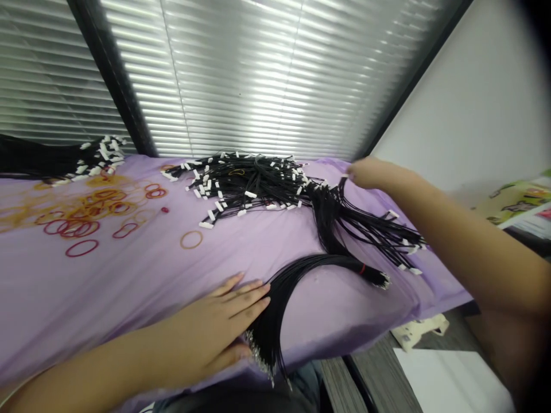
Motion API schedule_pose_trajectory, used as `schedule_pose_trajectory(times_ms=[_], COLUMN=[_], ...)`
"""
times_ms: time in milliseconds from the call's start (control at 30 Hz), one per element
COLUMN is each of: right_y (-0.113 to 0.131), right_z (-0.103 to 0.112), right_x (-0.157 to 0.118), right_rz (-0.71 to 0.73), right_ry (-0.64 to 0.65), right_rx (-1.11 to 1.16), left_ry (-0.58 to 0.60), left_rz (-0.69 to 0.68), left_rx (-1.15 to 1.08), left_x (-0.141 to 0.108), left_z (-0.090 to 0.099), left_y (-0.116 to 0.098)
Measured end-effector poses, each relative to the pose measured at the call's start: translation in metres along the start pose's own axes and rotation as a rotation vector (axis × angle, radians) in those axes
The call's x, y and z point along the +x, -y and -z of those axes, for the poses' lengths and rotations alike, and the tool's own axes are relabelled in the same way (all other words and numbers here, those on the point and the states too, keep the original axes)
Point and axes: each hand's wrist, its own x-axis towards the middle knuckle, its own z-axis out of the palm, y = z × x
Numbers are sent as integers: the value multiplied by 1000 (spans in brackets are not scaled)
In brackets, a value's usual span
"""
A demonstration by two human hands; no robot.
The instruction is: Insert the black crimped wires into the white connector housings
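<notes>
My left hand [230,321] lies with its fingers spread on a curved bundle of black cables [297,275], near the bundle's silvery ends at the table's front edge. A red band circles the bundle near its right end. Further back, my right hand [365,173] is closed at the end of some black cables [344,201]; the fingertips are blurred, and what they pinch is too small to make out. Loose black cables with white connectors [383,229] spread beneath my right forearm. Left of them lies a large pile of similar cables [258,178].
Orange and red rubber bands [90,206] are scattered on the purple cloth [172,287] at the left. More cables [51,160] lie at the far left. Window blinds [258,74] stand behind. A white sheet [456,381] lies lower right.
</notes>
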Motion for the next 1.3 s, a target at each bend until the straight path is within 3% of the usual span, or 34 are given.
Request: schedule_pose_trajectory(times_ms=[167,233,300,367,433,533,600,667,700,733,800,900,967,1067,1200,1233,1300], right_y=[122,153,169,175,177,189,200,209,210,210,206,195,192,199,217,220,222], right_z=[-46,-69,-86,-90,-78,-37,-4,23,32,37,33,5,-9,5,56,61,52], right_x=[38,42,46,55,70,100,118,127,128,126,114,87,73,60,44,41,34], right_rz=[312,439,502,512,485,397,336,321,359,388,410,401,407,429,466,462,420], right_ry=[27,80,115,102,33,-159,-304,-363,-402,-406,-298,102,207,102,-274,-307,-247], right_rx=[-63,-37,3,60,136,320,563,735,986,1124,1177,872,788,935,1340,1387,1428], left_ry=[87,124,141,133,112,69,45,38,41,43,32,11,8,-4,-61,-82,-126], left_rz=[16,23,20,13,7,-11,-9,2,5,6,2,14,24,21,37,45,52], left_rx=[8,35,42,25,-3,-38,-51,-60,-64,-68,-76,-86,-93,-124,-193,-202,-206], left_x=[5,6,4,1,-2,-4,-5,-4,-4,-4,-4,-4,-4,-4,-6,-7,-8], left_z=[3,5,5,5,2,-3,-7,-10,-11,-11,-11,-11,-11,-11,-10,-10,-11], left_y=[1,0,0,1,3,7,9,11,13,13,15,15,14,14,16,17,18])
